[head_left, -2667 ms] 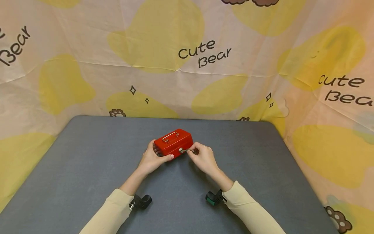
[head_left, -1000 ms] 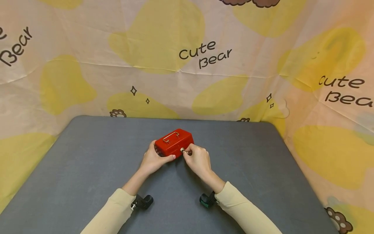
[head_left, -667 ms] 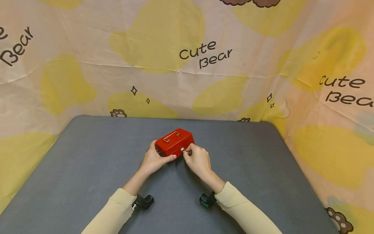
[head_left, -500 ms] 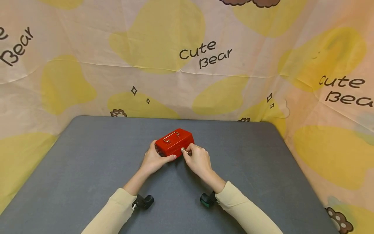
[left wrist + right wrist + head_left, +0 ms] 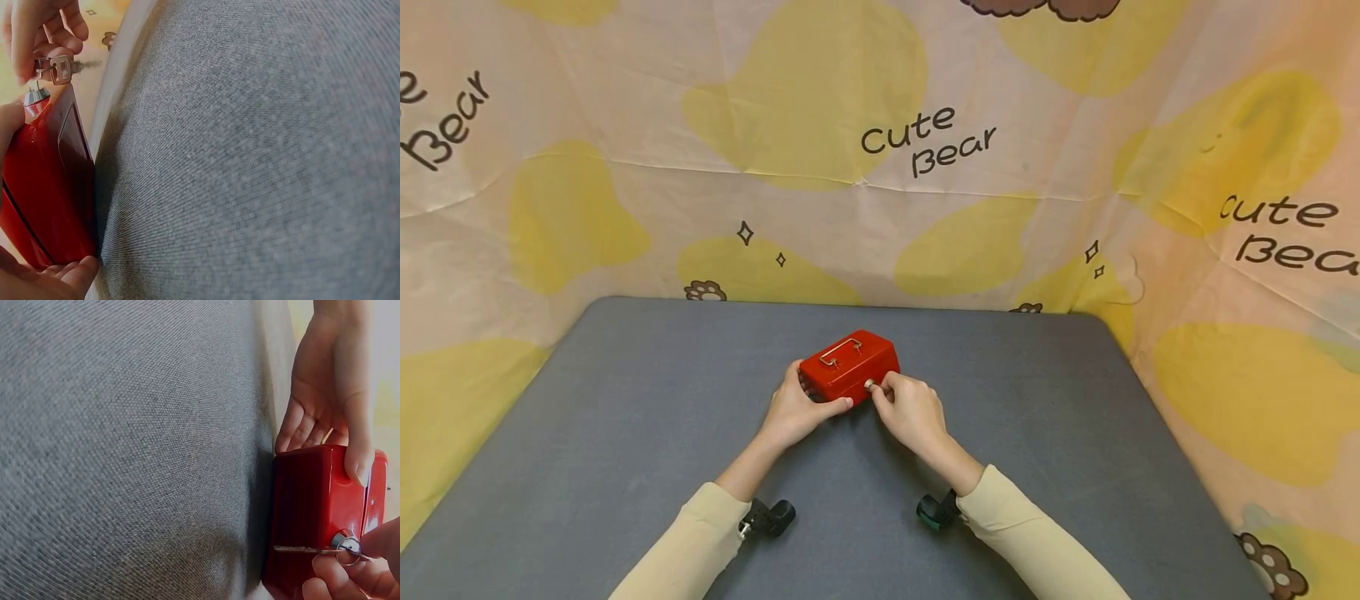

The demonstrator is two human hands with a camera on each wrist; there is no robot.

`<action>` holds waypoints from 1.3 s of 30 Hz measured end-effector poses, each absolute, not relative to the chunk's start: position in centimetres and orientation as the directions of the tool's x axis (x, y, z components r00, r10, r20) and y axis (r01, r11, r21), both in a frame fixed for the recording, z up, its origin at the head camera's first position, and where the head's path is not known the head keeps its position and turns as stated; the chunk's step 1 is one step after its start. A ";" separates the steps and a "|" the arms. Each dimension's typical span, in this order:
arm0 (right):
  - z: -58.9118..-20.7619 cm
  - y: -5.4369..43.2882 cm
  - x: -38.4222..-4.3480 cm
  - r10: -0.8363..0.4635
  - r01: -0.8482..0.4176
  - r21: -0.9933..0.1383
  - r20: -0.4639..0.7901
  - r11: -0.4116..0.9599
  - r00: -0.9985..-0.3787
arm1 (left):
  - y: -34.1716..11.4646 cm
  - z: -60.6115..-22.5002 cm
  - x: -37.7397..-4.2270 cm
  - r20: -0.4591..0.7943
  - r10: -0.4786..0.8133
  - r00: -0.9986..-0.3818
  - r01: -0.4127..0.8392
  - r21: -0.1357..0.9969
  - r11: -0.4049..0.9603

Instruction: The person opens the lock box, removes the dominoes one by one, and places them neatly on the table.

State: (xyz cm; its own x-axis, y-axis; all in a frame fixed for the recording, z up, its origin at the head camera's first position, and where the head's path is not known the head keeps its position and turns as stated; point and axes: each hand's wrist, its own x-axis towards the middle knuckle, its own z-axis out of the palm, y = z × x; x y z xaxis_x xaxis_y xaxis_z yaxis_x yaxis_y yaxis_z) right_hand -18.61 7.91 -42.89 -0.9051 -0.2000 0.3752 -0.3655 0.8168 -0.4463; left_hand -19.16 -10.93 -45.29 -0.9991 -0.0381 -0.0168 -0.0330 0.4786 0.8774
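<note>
A small red cash box [image 5: 847, 367] with a wire handle [image 5: 839, 353] on its lid sits on the table, lid closed. My left hand [image 5: 793, 408] grips its left end, thumb along the front and fingers behind. At the front, my right hand [image 5: 913, 410] pinches a key at the round silver lock [image 5: 345, 543]. The key's shaft shows thinly at the lock in the left wrist view; its head is hidden by the fingers. A second key [image 5: 297, 549] hangs from the same small ring [image 5: 347, 555], beside the lock.
The box stands near the middle of a grey cloth-covered table [image 5: 685, 358]. A patterned yellow and pink curtain [image 5: 820, 208] rises behind the table and along both sides. Black wrist cameras [image 5: 769, 518] are strapped to both forearms.
Since the earliest frame, my right hand has moved left, closer to the lock, so less key shows between lock and fingers. Lately it has shifted only slightly. My left hand keeps its grip.
</note>
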 end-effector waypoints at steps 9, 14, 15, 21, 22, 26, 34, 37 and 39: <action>-43.0 7.9 -19.0 -0.190 -0.334 -0.513 0.313 0.791 -0.930 | -11.0 -45.4 -19.1 -0.001 -0.037 -0.999 -0.019 0.876 0.481; -43.0 8.0 -19.4 -0.174 -0.283 -0.585 0.236 0.760 -0.956 | -11.0 -45.4 -19.1 0.000 -0.033 -0.999 -0.016 0.878 0.478; -43.0 8.1 -19.4 -0.173 -0.272 -0.601 0.219 0.751 -0.960 | -11.0 -45.4 -19.1 0.000 -0.034 -0.999 -0.016 0.878 0.479; -42.9 8.2 -19.6 -0.176 -0.198 -0.696 0.104 0.690 -0.979 | -11.0 -45.4 -19.1 -0.001 -0.037 -0.999 -0.019 0.873 0.487; -42.9 8.2 -19.6 -0.175 -0.185 -0.709 0.088 0.681 -0.981 | -11.0 -45.4 -19.1 0.000 -0.037 -0.999 -0.018 0.872 0.488; -42.9 8.2 -19.7 -0.167 -0.133 -0.741 0.028 0.658 -0.986 | -11.0 -45.3 -19.0 -0.001 -0.037 -0.999 -0.019 0.873 0.488; -43.1 8.1 -19.7 -0.151 -0.034 -0.804 -0.070 0.594 -0.986 | -11.1 -45.2 -18.9 -0.004 -0.043 -0.999 -0.024 0.874 0.486; -43.3 8.1 -19.8 -0.149 0.022 -0.856 -0.115 0.517 -0.982 | -11.0 -45.2 -19.0 -0.003 -0.043 -0.999 -0.024 0.875 0.484; -43.4 8.1 -19.8 -0.157 0.054 -0.889 -0.140 0.454 -0.978 | -11.0 -45.2 -19.0 -0.001 -0.046 -0.999 -0.023 0.873 0.487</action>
State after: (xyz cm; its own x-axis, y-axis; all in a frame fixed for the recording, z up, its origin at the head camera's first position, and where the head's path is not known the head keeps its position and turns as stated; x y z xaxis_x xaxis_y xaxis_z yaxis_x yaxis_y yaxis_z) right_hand -19.79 8.07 -43.41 -0.9778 -0.1565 -0.1395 0.0541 0.4545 -0.8891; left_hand -18.96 -11.01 -45.19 -0.9989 -0.0462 -0.0006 -0.0230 0.4866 0.8733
